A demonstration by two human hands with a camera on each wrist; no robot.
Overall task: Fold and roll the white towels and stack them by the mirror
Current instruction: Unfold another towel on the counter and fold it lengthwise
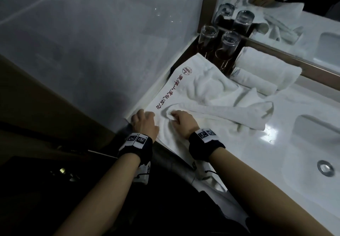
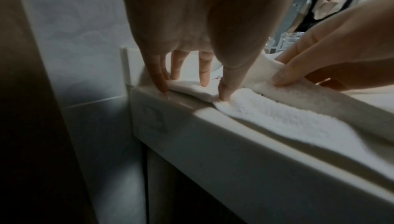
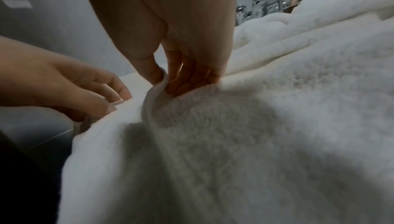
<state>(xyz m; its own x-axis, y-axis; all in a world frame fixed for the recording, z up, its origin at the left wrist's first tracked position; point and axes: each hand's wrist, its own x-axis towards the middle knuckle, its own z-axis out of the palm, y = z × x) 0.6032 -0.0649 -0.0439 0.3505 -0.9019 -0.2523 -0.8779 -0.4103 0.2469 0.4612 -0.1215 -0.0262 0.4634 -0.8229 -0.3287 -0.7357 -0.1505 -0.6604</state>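
A white towel (image 1: 202, 88) with red lettering lies crumpled and partly spread on the white counter (image 1: 276, 118). My left hand (image 1: 145, 113) stands on its near left corner at the counter's edge, and the left wrist view shows fairly straight fingertips (image 2: 203, 82) pressing the corner down. Just to the right, my right hand (image 1: 173, 115) pinches a raised fold of the towel's hem (image 3: 153, 96) between thumb and fingers. Two rolled white towels (image 1: 266, 70) lie stacked against the mirror frame at the back.
Upturned drinking glasses (image 1: 228, 46) stand on a dark tray in the back corner, right behind the towel. A sink basin (image 1: 312, 140) lies to the right. The grey wall (image 1: 92, 42) runs along the left, and the mirror (image 1: 294, 15) along the back.
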